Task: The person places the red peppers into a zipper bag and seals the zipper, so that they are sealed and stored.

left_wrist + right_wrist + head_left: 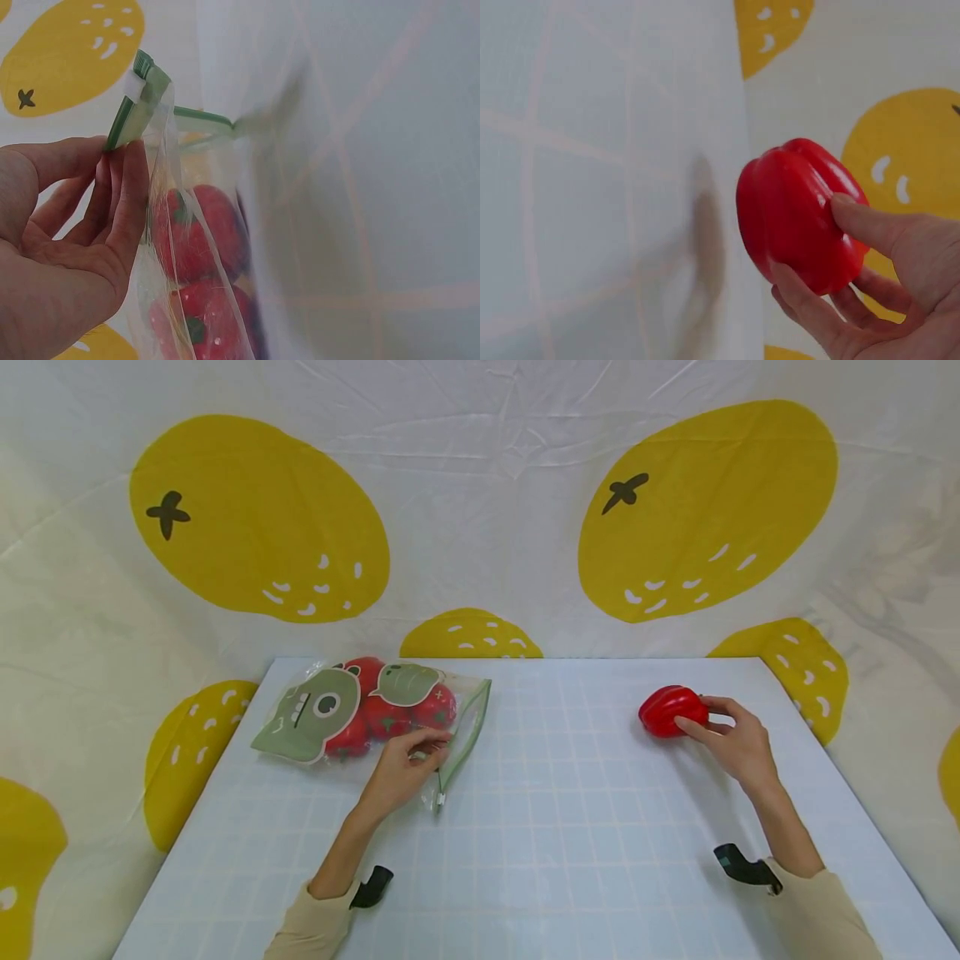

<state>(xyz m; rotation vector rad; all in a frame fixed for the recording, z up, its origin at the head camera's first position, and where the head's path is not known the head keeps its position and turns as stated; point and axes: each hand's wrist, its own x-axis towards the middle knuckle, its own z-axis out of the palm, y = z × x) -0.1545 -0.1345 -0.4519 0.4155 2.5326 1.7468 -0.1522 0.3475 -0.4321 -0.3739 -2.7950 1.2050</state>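
On the left of the table lies a clear zip bag with a green cartoon animal print and several red vegetables inside. My left hand pinches the bag's green zip edge between thumb and fingers. That edge is lifted and the mouth gapes; a white slider sits near its end. Over on the right, my right hand grips a glossy red bell pepper by its stem end. In the right wrist view the pepper is held off the table, with its shadow beside it.
The table has a pale blue grid surface. A white cloth with yellow fruit prints hangs behind and beside it. Dark wrist mounts stick out from both sleeves.
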